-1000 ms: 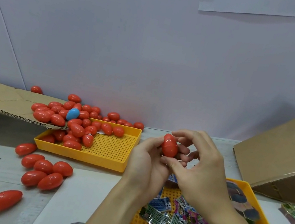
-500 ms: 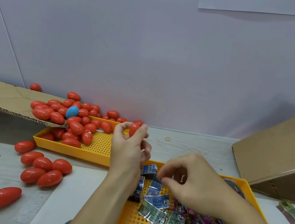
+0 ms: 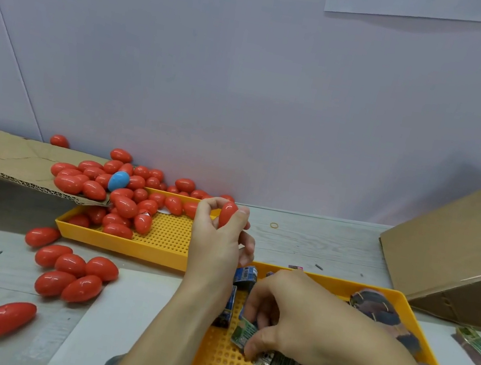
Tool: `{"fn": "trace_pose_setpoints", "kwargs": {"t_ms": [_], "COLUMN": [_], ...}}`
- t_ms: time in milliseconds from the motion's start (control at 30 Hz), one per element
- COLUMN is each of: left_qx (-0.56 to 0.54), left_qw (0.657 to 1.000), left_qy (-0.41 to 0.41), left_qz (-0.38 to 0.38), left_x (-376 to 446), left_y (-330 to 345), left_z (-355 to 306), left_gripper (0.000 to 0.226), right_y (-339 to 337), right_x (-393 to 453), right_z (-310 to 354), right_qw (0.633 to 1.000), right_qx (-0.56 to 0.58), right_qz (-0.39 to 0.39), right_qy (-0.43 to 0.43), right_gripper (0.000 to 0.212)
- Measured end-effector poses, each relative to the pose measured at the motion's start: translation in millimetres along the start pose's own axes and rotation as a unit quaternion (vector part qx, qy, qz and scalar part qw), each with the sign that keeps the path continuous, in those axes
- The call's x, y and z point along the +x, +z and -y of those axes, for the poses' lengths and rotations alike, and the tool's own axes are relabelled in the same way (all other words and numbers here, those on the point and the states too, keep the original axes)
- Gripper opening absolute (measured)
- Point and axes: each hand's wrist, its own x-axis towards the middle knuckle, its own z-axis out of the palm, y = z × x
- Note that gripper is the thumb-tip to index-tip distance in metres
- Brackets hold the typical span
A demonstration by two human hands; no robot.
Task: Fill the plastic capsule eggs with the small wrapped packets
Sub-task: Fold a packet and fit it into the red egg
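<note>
Grey counter [image 3: 317, 247], lilac wall behind. Left hand [image 3: 219, 243] pinches a red egg [image 3: 227, 214] over far tray [image 3: 125, 247]. Right hand [image 3: 298, 321] grips a green packet [image 3: 242, 334] in near tray [image 3: 220, 362].

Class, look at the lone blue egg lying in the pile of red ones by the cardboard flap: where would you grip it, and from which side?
Pinch the blue egg across its narrow middle, coming from above. It lies on its side on top of the red eggs, which crowd its flanks, so only its upper surface is free.
</note>
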Motion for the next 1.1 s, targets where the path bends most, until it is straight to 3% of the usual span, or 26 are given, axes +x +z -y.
{"fn": "trace_pose_setpoints", "kwargs": {"t_ms": [133,433,567,767,900,1033,1100], "left_qx": [0.003,0.015,0.02,0.069,0.122,0.15,0.187], "left_qw": [1.0,1.0,1.0,0.993,0.976,0.968,0.965], "left_qy": [0.003,0.003,0.01,-0.002,-0.012,-0.002,0.03], "left_qz": [0.004,0.008,0.015,0.097,0.182,0.201,0.184], "left_x": [0.1,-1.6,-3.6,-8.7,-14.1,-17.3,-17.4], "left_y": [-0.5,-1.2,-0.5,-1.1,-0.2,1.4,1.6], "left_z": [0.3,-0.9,-2.9,-2.2,-1.5,-3.2,-2.4], "left_gripper": [0.015,0.014,0.011,0.012,0.005,0.015,0.009], "right_y": [-4.5,-12.7,-21.0,-22.1,-22.0,-22.0,-21.6], "right_x": [-1.2,-2.4,-4.7,-2.0,1.3,2.1,2.4], "right_z": [-5.6,-15.0,-19.7,-26.8,-30.3,-33.8,-36.2], "right_qw": [0.999,0.993,0.985,0.92,0.871,0.868,0.874], "right_qx": [0.045,0.111,0.152,0.321,0.432,0.435,0.42], "right_qz": [-0.012,-0.035,-0.074,-0.223,-0.235,-0.237,-0.242], "right_qy": [-0.007,-0.017,-0.02,-0.003,-0.003,-0.017,-0.027], "right_gripper": [0.014,0.019,0.009,0.019,0.019,0.025,0.023]}}
